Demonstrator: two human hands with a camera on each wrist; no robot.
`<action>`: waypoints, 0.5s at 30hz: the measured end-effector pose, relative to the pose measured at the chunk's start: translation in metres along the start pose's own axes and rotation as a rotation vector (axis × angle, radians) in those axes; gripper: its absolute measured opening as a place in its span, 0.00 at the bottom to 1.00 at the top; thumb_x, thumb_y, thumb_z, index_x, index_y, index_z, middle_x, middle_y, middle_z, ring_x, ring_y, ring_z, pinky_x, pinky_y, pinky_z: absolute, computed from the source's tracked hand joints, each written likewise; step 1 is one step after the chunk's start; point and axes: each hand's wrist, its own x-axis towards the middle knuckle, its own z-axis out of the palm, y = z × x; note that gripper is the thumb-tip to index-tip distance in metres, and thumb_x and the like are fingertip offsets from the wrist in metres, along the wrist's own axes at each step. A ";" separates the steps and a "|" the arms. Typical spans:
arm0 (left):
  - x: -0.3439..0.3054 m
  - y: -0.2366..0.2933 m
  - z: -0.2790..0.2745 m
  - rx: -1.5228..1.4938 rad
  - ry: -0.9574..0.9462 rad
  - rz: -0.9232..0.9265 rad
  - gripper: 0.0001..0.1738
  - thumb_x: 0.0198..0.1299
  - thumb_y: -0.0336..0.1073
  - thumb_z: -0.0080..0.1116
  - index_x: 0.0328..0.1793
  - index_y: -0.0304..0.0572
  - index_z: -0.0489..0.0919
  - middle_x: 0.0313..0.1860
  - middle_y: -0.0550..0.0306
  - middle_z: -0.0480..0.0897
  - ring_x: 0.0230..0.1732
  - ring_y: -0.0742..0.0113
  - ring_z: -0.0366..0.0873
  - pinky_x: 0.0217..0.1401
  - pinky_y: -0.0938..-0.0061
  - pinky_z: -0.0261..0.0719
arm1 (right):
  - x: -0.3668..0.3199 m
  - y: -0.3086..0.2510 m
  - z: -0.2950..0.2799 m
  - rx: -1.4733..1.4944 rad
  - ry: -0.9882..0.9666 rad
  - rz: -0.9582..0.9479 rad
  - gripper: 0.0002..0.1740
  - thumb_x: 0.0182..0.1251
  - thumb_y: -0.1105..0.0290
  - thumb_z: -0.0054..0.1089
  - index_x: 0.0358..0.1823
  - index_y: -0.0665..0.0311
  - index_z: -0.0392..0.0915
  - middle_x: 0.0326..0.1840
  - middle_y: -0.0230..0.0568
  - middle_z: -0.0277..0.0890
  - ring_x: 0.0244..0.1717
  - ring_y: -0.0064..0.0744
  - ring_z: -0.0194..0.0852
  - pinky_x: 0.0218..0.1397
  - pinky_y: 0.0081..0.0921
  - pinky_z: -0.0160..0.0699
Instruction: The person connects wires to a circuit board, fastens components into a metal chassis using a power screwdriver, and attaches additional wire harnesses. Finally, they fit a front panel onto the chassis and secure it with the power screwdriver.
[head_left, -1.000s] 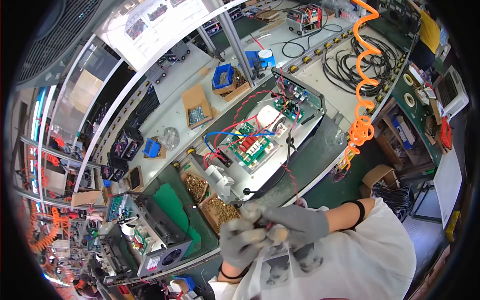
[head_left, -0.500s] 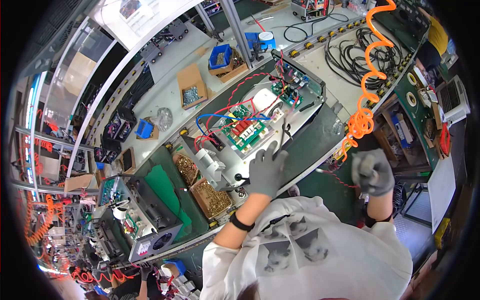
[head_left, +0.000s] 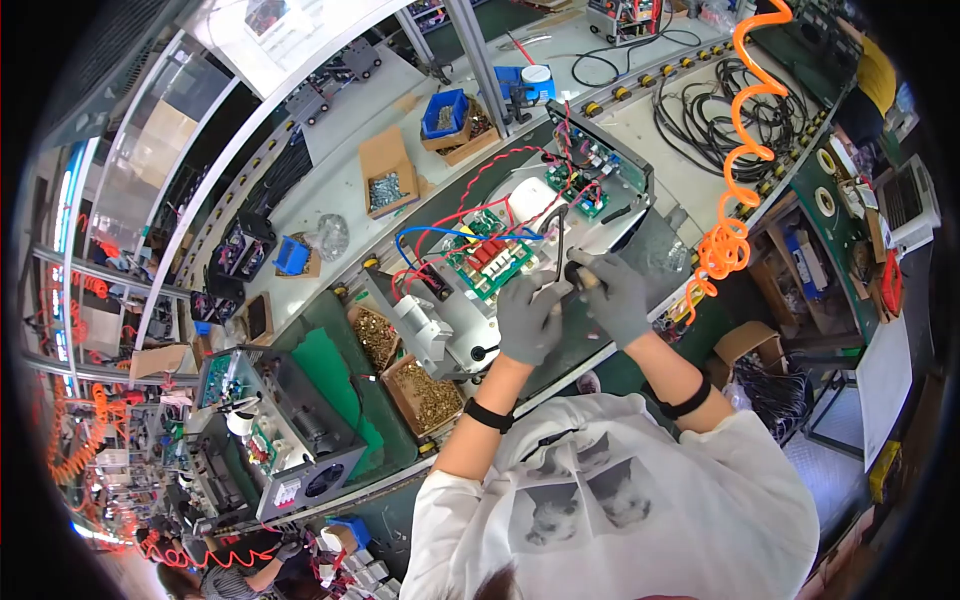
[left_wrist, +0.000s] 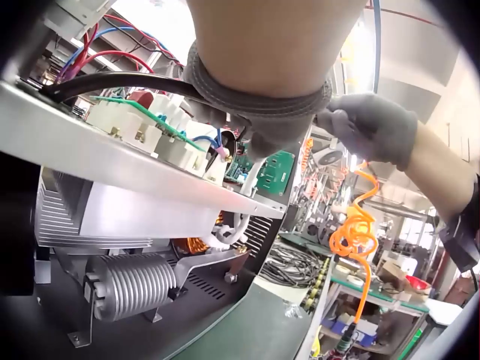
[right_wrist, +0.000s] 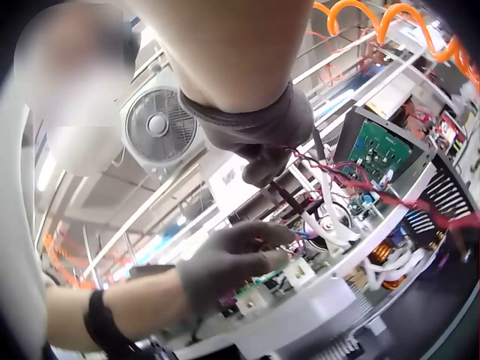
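Note:
Both hands wear grey gloves and are close together over the front edge of an open machine chassis (head_left: 478, 330). My left hand (head_left: 530, 318) grips a black cable (head_left: 561, 232) that rises in a bend beside the green circuit board (head_left: 490, 262). To its right, my right hand (head_left: 615, 298) has its fingers curled and pinches a dark length of the same cable (right_wrist: 286, 196). Thin red twisted wires (right_wrist: 360, 180) run past the right hand in the right wrist view. The glove hides the left fingertips in the left wrist view.
Boxes of brass-coloured screws (head_left: 422, 395) stand left of the chassis, near a second open machine (head_left: 290, 440). An orange coiled hose (head_left: 722, 250) hangs at the right. Coiled black cable (head_left: 720, 125) lies behind, and a box of screws (head_left: 385, 185) sits on the far bench.
A second ago both hands were together close to the body. Then the left hand reached to the cable over the chassis while the right was out to the right; now the right has come in beside it.

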 end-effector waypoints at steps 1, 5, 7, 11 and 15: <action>0.012 0.006 -0.003 -0.131 0.073 0.032 0.11 0.50 0.28 0.54 0.39 0.47 0.81 0.38 0.53 0.78 0.36 0.54 0.74 0.39 0.63 0.70 | 0.006 0.025 0.010 -0.040 -0.014 0.023 0.20 0.59 0.79 0.50 0.52 0.57 0.80 0.35 0.42 0.74 0.24 0.31 0.77 0.26 0.22 0.77; 0.062 0.007 0.010 -0.257 0.058 -0.141 0.14 0.53 0.30 0.54 0.47 0.43 0.80 0.43 0.50 0.79 0.40 0.50 0.75 0.45 0.61 0.72 | 0.018 0.054 0.025 -0.375 -0.004 -0.050 0.21 0.53 0.75 0.54 0.52 0.58 0.77 0.47 0.49 0.71 0.36 0.45 0.78 0.40 0.36 0.78; 0.085 0.005 0.022 -0.218 -0.295 -0.103 0.17 0.54 0.33 0.55 0.52 0.44 0.77 0.51 0.50 0.77 0.51 0.50 0.74 0.54 0.61 0.71 | 0.017 0.059 0.034 -0.308 -0.047 0.076 0.25 0.49 0.67 0.61 0.52 0.59 0.73 0.53 0.51 0.66 0.45 0.48 0.74 0.47 0.42 0.73; 0.089 -0.017 0.062 0.006 -0.471 0.077 0.20 0.53 0.37 0.56 0.53 0.46 0.77 0.50 0.47 0.77 0.51 0.47 0.74 0.56 0.60 0.72 | 0.018 0.066 0.022 -0.710 0.214 -0.322 0.19 0.44 0.68 0.64 0.42 0.58 0.79 0.46 0.46 0.67 0.45 0.47 0.69 0.48 0.37 0.69; 0.097 -0.025 0.059 -0.136 -0.390 -0.279 0.15 0.57 0.37 0.54 0.49 0.44 0.78 0.43 0.46 0.81 0.46 0.46 0.76 0.50 0.62 0.74 | 0.041 0.140 0.044 -0.034 0.097 -0.307 0.12 0.48 0.77 0.56 0.37 0.63 0.77 0.41 0.50 0.69 0.42 0.51 0.70 0.43 0.37 0.71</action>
